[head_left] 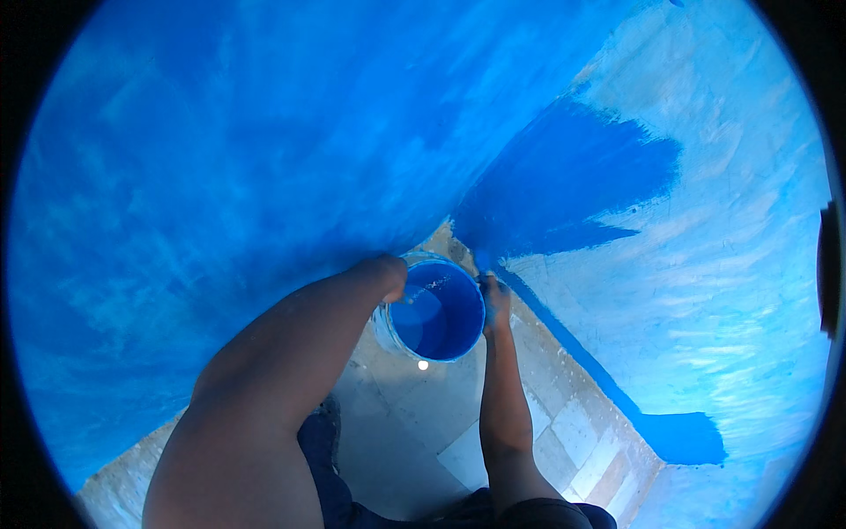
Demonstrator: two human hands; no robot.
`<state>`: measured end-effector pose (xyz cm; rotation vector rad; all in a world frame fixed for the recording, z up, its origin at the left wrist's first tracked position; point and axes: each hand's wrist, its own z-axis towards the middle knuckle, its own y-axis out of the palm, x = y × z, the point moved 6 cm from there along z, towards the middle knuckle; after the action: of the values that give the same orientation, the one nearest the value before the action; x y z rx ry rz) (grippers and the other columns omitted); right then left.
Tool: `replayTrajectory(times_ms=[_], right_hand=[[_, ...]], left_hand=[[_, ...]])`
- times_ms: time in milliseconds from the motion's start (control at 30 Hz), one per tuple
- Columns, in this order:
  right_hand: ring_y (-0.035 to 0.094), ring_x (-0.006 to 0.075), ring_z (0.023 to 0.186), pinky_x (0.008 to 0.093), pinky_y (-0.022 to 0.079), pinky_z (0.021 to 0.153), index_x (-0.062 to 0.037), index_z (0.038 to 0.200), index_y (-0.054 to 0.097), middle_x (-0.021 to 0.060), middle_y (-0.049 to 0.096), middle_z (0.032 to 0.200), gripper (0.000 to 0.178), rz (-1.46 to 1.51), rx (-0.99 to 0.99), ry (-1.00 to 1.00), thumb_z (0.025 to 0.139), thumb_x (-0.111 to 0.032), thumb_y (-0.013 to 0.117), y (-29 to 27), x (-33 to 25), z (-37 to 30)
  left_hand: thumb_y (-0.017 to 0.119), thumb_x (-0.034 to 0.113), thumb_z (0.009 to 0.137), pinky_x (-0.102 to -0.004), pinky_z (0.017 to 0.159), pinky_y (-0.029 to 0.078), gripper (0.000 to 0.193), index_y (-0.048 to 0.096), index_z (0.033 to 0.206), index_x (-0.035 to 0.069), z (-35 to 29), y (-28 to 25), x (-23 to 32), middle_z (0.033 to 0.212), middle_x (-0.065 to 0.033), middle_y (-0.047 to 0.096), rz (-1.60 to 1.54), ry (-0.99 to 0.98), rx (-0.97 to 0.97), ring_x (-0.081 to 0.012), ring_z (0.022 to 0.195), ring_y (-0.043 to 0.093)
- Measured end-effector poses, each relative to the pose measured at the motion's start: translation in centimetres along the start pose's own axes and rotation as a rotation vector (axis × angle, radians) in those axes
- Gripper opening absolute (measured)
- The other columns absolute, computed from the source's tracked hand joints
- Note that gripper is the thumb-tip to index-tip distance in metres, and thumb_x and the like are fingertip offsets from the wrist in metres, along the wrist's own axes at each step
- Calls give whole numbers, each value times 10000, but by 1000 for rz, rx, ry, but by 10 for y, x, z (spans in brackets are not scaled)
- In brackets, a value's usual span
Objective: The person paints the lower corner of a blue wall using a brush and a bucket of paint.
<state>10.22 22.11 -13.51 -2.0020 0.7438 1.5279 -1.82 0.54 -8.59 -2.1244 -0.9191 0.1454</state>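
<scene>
My left hand [389, 279] is closed on the left rim of a round paint bucket [382, 333], its thumb side over the edge. Blue paint coats the bucket's inner wall, and a lighter blue pool lies in it. Just right of the bucket, my right hand [496, 302] is closed round a paintbrush [483, 262]; most of its handle is hidden by the fingers. The blue brush head points up at the foot of the right wall [705, 335], close to the corner. Fresh darker blue paint [582, 172] covers a patch there.
A blue-painted wall [220, 159] fills the left and meets the right wall in a corner. A darker blue strip [582, 350] runs along the right wall's base to a wider patch [683, 438]. Below lies a pale tiled floor [467, 454]. My dark-clothed leg [322, 441] is beneath my left arm.
</scene>
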Motion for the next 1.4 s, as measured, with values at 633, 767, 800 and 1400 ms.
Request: replayTrajectory(times_ms=[633, 767, 800, 1400], right_hand=[[368, 99, 427, 289, 277, 404, -49, 805, 572, -17, 410, 540, 286, 274, 160, -81, 982, -251, 474, -32, 11, -5], [367, 99, 429, 286, 290, 409, -79, 807, 567, -25, 411, 555, 300, 333, 229, 47, 1001, -293, 487, -33, 40, -13], [367, 101, 428, 285, 295, 409, -85, 807, 568, -25, 411, 555, 299, 328, 259, 141, 1003, -297, 491, -33, 53, -7], [364, 99, 442, 263, 265, 442, -87, 876, 597, -17, 457, 566, 120, 366, 143, 173, 917, -194, 559, -36, -48, 2]], left_hand=[[711, 336, 812, -430, 858, 536, 400, 718, 1061, 23, 1, -2, -2, 1125, -186, 676, 138, -42, -49, -317, 1029, 658], [603, 626, 859, -443, 893, 513, 692, 692, 1085, -22, 6, 1, -1, 1128, -209, 663, 50, -34, -13, -341, 1027, 638], [599, 637, 856, -443, 896, 512, 705, 691, 1086, -23, 7, 1, 1, 1133, -210, 661, 33, -39, -9, -343, 1033, 636], [635, 627, 834, -439, 929, 500, 694, 676, 1145, 8, 8, -6, 4, 1180, -200, 649, 75, -65, -32, -344, 1066, 624]])
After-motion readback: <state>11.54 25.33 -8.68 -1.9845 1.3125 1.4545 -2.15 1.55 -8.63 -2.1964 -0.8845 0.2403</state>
